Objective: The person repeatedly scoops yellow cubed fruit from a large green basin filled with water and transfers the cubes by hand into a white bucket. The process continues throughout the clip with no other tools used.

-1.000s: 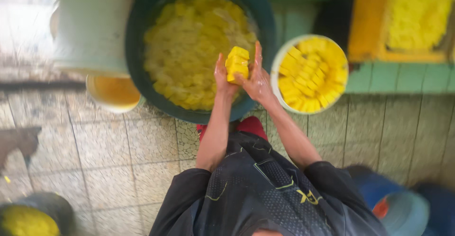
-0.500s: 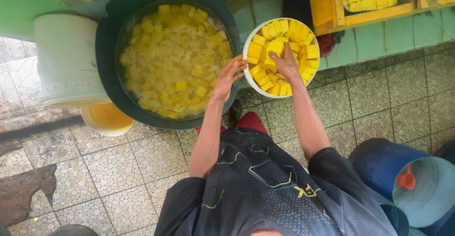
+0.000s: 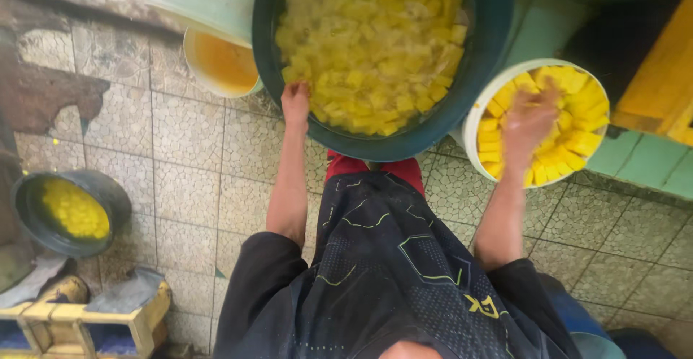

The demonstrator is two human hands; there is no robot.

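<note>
Your right hand (image 3: 530,121) hovers blurred over the white bucket (image 3: 473,124) of yellow chunks (image 3: 577,142) at two o'clock; I cannot tell its fingers' spread. Your left hand (image 3: 294,103) grips the dark tub (image 3: 484,49) rim at eleven.

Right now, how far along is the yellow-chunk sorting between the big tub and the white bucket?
Done: the large dark green round tub is heaped with yellow cut chunks, and the white round bucket is nearly full of them. In hand: the right hand, blurred, is over the white bucket's pieces; the left hand rests on the tub's rim. Left: cannot tell how much; a smaller dark basin also holds yellow pieces.
</note>
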